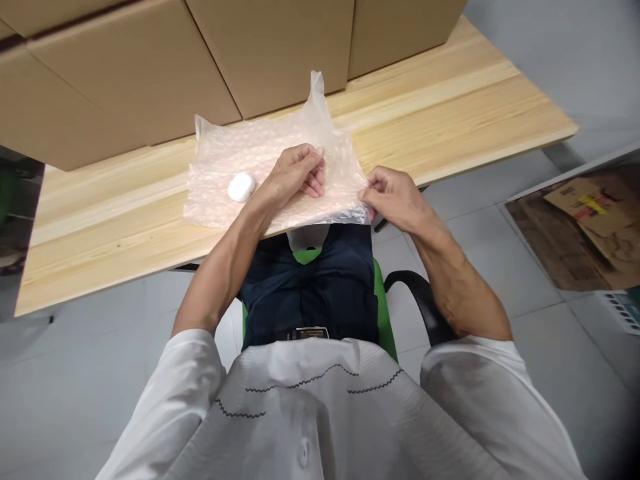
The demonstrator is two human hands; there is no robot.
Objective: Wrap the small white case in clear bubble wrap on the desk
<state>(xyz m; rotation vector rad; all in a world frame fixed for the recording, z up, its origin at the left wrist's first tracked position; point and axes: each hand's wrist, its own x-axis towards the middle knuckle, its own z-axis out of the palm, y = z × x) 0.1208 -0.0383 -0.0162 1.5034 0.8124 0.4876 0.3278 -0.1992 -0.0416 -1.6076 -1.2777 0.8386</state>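
A sheet of bubble wrap (225,150) lies on the wooden table near its front edge, one far corner sticking up. On its left part rests a small white rounded case (241,187), which looks like an earbud case. Above the middle of the wrap is my left hand (303,171), its thumb and forefinger pinched together and the other fingers curled. What that pinch holds, if anything, I cannot make out. My right hand (393,195) pinches the wrap's near right corner, which reaches slightly past the table edge.
Large cardboard boxes (280,53) line the back of the wooden table (480,100). Below the table edge are my lap and a green chair (383,307) with a black armrest (417,290). Flattened cardboard (600,220) lies at the far right.
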